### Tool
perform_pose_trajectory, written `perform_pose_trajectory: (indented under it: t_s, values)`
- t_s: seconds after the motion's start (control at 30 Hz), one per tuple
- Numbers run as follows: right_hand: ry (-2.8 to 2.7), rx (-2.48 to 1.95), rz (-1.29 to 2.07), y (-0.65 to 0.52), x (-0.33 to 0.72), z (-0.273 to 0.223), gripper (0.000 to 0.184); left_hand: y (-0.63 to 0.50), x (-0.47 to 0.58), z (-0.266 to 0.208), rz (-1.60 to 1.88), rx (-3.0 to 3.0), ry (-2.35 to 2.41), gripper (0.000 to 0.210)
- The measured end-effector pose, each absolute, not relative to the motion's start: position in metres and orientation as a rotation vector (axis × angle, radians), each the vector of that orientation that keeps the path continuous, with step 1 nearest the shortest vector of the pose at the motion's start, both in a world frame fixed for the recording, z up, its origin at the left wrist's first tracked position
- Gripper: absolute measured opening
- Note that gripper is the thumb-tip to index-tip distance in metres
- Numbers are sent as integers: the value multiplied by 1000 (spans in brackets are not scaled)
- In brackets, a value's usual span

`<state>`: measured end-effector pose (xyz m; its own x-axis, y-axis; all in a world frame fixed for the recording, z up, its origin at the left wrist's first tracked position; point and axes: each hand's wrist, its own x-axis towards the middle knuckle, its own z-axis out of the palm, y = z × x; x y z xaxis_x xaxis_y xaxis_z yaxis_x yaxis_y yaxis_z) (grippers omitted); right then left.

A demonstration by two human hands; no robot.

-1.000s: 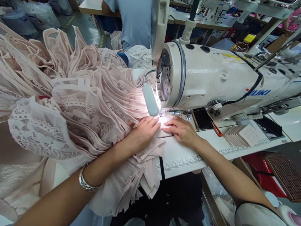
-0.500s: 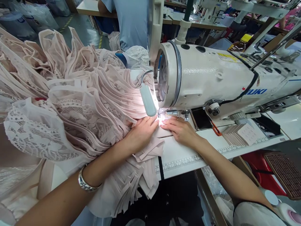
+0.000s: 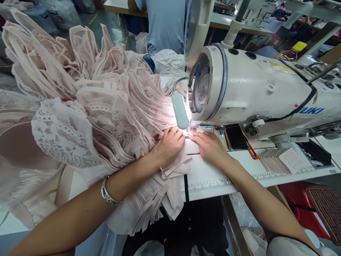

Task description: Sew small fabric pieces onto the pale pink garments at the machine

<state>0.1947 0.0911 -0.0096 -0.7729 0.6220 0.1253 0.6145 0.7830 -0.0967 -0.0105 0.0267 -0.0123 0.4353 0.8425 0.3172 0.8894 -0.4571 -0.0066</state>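
A white sewing machine stands on the table, its small lamp lighting the needle area. Just left of the presser foot, my left hand has its fingers curled down on a piece of pale pink fabric. From the other side, my right hand holds the same piece close to the foot, index finger and thumb near each other. Glare and fingers hide the stitching point. A large heap of pale pink lace bras lies against my left forearm, with strap ends hanging over the table's front edge.
A black phone-like slab, orange-handled snips and a fanned stack of beige pieces lie right of my right hand. A printed ruler runs along the front edge. A person in a blue shirt sits beyond the heap.
The whole view has shifted, so the machine and heap appear farther right. My left fingers are more curled than before. Both hands stay at the presser foot with the fabric.
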Motion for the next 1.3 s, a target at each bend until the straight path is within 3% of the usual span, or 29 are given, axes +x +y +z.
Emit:
perform_pose_trajectory:
  t_s: [0.37,0.6,0.73,1.07,1.3]
  values:
    - [-2837,-726,-120,100,204,-22,59,27,-2,-4,-232,-2424,-1727,20]
    - [-2827,-899,39,103,200,-20,58,26,1,-4,-188,-2408,-1663,26]
    - [-2812,-1141,-47,104,189,-17,56,24,3,-1,-141,-2402,-1642,31]
    - [-2917,-1226,-4,100,186,-2,45,52,-12,-2,-399,-2599,-1963,28]
    - [-2901,-1218,-142,88,186,-3,54,53,-11,5,-407,-2671,-1978,27]
